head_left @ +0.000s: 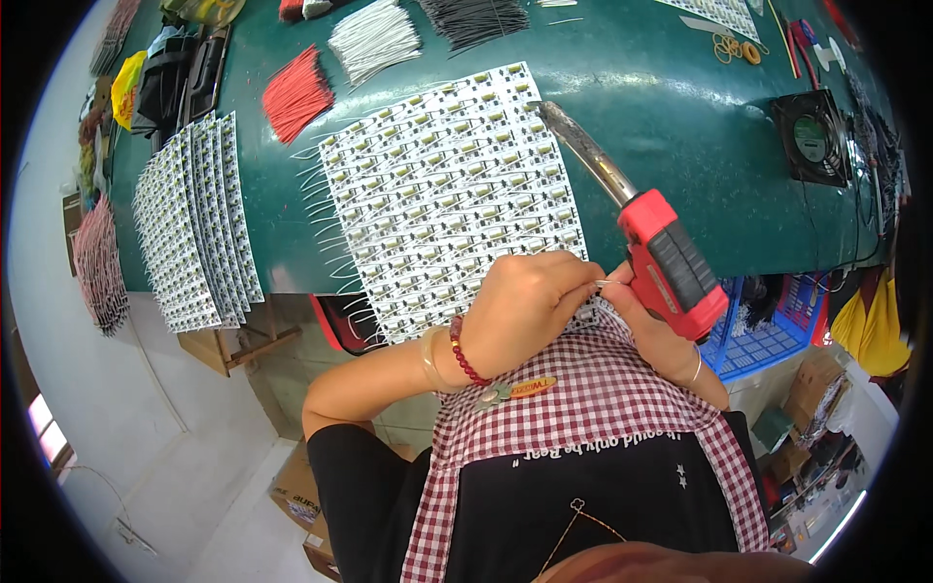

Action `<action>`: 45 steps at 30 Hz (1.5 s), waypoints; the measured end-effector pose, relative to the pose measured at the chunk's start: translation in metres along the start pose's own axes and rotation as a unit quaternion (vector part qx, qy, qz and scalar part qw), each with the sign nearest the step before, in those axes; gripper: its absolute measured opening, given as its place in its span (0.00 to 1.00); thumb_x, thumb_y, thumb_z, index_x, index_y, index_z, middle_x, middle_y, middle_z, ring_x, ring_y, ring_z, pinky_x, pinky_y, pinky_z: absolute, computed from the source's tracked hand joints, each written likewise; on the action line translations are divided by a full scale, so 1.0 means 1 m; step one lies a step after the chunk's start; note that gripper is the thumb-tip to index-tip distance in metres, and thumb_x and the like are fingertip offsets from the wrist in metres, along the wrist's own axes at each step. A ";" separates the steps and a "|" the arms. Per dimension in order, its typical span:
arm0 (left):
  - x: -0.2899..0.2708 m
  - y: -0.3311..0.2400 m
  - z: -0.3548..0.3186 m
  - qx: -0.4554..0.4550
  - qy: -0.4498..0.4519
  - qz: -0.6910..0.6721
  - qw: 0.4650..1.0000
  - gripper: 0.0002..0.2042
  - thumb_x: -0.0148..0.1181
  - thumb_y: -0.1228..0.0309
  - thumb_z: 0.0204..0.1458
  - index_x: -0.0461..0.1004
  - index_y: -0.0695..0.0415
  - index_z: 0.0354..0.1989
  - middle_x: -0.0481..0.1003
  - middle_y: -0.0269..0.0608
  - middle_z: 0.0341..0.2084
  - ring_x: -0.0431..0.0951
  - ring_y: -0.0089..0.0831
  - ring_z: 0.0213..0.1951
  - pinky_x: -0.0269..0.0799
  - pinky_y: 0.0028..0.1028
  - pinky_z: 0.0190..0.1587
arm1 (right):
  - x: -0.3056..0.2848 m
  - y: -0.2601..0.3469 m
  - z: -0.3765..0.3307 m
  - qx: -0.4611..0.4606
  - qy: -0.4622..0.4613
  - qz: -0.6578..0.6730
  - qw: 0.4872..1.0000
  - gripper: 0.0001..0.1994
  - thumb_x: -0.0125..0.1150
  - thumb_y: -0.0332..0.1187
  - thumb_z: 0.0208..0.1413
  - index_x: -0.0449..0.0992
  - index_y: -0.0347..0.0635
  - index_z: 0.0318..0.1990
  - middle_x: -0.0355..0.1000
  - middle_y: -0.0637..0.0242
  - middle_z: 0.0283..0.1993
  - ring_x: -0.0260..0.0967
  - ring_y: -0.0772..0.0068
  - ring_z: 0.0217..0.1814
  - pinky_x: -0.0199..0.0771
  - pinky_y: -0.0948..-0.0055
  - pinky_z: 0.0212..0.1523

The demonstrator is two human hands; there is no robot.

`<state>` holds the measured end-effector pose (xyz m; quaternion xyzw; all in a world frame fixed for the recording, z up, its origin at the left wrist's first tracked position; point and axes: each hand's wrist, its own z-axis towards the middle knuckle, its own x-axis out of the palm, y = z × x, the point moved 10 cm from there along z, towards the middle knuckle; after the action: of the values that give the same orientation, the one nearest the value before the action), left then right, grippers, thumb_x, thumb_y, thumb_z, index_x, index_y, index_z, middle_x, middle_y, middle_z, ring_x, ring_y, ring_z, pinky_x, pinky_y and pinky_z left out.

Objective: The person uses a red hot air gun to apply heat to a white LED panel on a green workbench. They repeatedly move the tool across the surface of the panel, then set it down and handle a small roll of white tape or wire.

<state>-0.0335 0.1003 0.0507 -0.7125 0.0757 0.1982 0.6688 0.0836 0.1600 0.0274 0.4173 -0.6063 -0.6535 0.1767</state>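
A large white panel of small circuit boards lies on the green table, thin wires sticking out along its left side. Over its near right corner my left hand is closed, fingertips pinching a thin pale wire. My right hand meets it there, thumb and finger at the same wire. That right hand also holds a red and black soldering gun, whose metal barrel slants up and left to the panel's right edge. The gun's body hides part of the right fingers.
Red wires, white wires and black wires lie bundled behind the panel. More board panels overhang the table's front left edge. A black fan stands at right; a blue crate sits below.
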 end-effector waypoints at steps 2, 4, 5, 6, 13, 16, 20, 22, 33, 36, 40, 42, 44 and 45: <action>0.003 0.002 -0.001 0.000 -0.011 -0.007 1.000 0.05 0.60 0.80 0.47 0.78 0.61 0.33 0.76 0.43 0.23 0.79 0.33 0.24 0.74 0.26 0.27 | 0.004 -0.006 -0.004 0.085 0.008 0.092 0.992 0.13 0.63 0.22 0.51 0.70 0.37 0.44 0.71 0.68 0.34 0.68 0.80 0.36 0.70 0.77 0.37; 0.006 0.007 -0.002 -0.018 -0.006 -0.032 0.999 0.05 0.60 0.79 0.47 0.78 0.61 0.33 0.77 0.42 0.24 0.79 0.32 0.24 0.74 0.25 0.27 | 0.006 -0.006 -0.004 0.118 0.014 0.141 0.983 0.12 0.62 0.21 0.53 0.69 0.36 0.44 0.71 0.68 0.34 0.67 0.80 0.37 0.69 0.77 0.39; 0.007 0.009 -0.003 -0.026 -0.003 -0.045 0.999 0.05 0.60 0.79 0.48 0.78 0.61 0.33 0.77 0.42 0.25 0.79 0.31 0.24 0.74 0.25 0.27 | 0.005 -0.003 -0.002 0.109 0.016 0.146 0.983 0.11 0.62 0.22 0.53 0.70 0.36 0.43 0.70 0.69 0.34 0.67 0.80 0.37 0.69 0.77 0.40; 0.009 0.011 -0.003 -0.035 0.005 -0.058 0.998 0.04 0.60 0.79 0.48 0.78 0.61 0.33 0.77 0.42 0.25 0.79 0.31 0.24 0.74 0.25 0.27 | 0.005 -0.002 -0.001 0.099 0.018 0.150 0.984 0.10 0.62 0.22 0.53 0.70 0.36 0.42 0.70 0.69 0.33 0.67 0.80 0.37 0.69 0.77 0.40; 0.004 0.005 0.000 -0.020 0.011 -0.012 1.000 0.04 0.59 0.79 0.47 0.78 0.61 0.32 0.77 0.43 0.25 0.78 0.33 0.22 0.74 0.25 0.26 | -0.003 -0.011 -0.004 0.063 -0.030 0.059 0.996 0.07 0.67 0.23 0.47 0.75 0.38 0.34 0.70 0.66 0.33 0.69 0.75 0.32 0.70 0.74 0.32; 0.004 0.001 -0.001 -0.001 -0.009 0.021 1.000 0.04 0.59 0.79 0.47 0.78 0.61 0.31 0.77 0.43 0.25 0.78 0.35 0.22 0.74 0.26 0.26 | -0.004 -0.011 -0.004 0.049 -0.043 0.057 0.996 0.08 0.67 0.23 0.46 0.75 0.38 0.34 0.70 0.66 0.34 0.70 0.75 0.32 0.71 0.75 0.32; 0.001 -0.002 -0.005 0.008 -0.050 0.025 0.998 0.04 0.60 0.79 0.46 0.78 0.60 0.31 0.77 0.43 0.24 0.79 0.35 0.23 0.74 0.28 0.26 | -0.005 -0.006 -0.001 0.048 -0.059 0.077 0.994 0.09 0.67 0.22 0.46 0.75 0.38 0.36 0.70 0.65 0.35 0.71 0.76 0.32 0.72 0.77 0.32; -0.002 -0.004 -0.004 0.002 -0.060 0.026 0.998 0.04 0.60 0.79 0.46 0.77 0.61 0.31 0.77 0.43 0.24 0.79 0.35 0.24 0.74 0.28 0.26 | -0.005 -0.004 0.000 0.044 -0.051 0.067 0.995 0.10 0.67 0.22 0.46 0.75 0.37 0.37 0.70 0.65 0.36 0.71 0.76 0.33 0.72 0.77 0.32; -0.001 -0.002 -0.005 0.003 -0.070 0.016 0.997 0.03 0.61 0.80 0.47 0.75 0.62 0.30 0.75 0.43 0.26 0.77 0.36 0.26 0.73 0.28 0.27 | -0.007 -0.007 -0.003 0.025 -0.049 0.012 0.998 0.09 0.66 0.24 0.48 0.74 0.38 0.38 0.70 0.65 0.34 0.70 0.74 0.32 0.71 0.75 0.32; -0.007 -0.005 -0.005 0.033 -0.089 0.025 0.995 0.04 0.61 0.80 0.46 0.75 0.62 0.30 0.73 0.41 0.27 0.76 0.36 0.28 0.72 0.29 0.29 | 0.001 -0.018 -0.006 0.093 0.007 0.041 0.995 0.07 0.64 0.24 0.49 0.74 0.39 0.37 0.70 0.66 0.34 0.70 0.75 0.33 0.71 0.75 0.33; -0.013 -0.013 -0.002 0.079 -0.080 0.094 0.989 0.06 0.63 0.80 0.43 0.75 0.60 0.30 0.70 0.40 0.24 0.72 0.35 0.26 0.68 0.31 0.27 | 0.000 -0.011 -0.001 0.060 -0.027 0.067 0.996 0.09 0.59 0.21 0.53 0.71 0.37 0.41 0.69 0.67 0.32 0.70 0.77 0.33 0.71 0.76 0.35; -0.022 -0.015 0.001 0.108 -0.090 0.144 0.980 0.07 0.64 0.79 0.41 0.75 0.59 0.30 0.69 0.39 0.22 0.70 0.35 0.25 0.66 0.31 0.26 | -0.002 -0.005 0.003 0.077 -0.027 0.121 0.989 0.15 0.56 0.18 0.54 0.65 0.33 0.49 0.70 0.65 0.31 0.70 0.76 0.33 0.72 0.75 0.36; -0.037 -0.008 0.005 0.147 -0.111 0.203 0.962 0.07 0.65 0.79 0.39 0.76 0.58 0.29 0.68 0.38 0.21 0.69 0.35 0.24 0.64 0.32 0.25 | -0.011 -0.004 0.004 0.086 -0.060 0.162 0.981 0.18 0.54 0.17 0.54 0.63 0.31 0.52 0.71 0.63 0.30 0.71 0.74 0.31 0.73 0.74 0.36; -0.048 -0.001 0.009 0.161 -0.122 0.240 0.950 0.07 0.65 0.79 0.39 0.76 0.58 0.29 0.67 0.38 0.20 0.69 0.34 0.24 0.65 0.31 0.26 | -0.015 -0.005 0.004 0.090 -0.084 0.180 0.976 0.19 0.54 0.17 0.53 0.62 0.31 0.53 0.71 0.62 0.30 0.71 0.73 0.30 0.74 0.73 0.35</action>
<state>-0.0785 0.1015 0.0698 -0.5267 0.1931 0.4235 0.7113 0.0907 0.1750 0.0273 0.2597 -0.7405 -0.5862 0.2015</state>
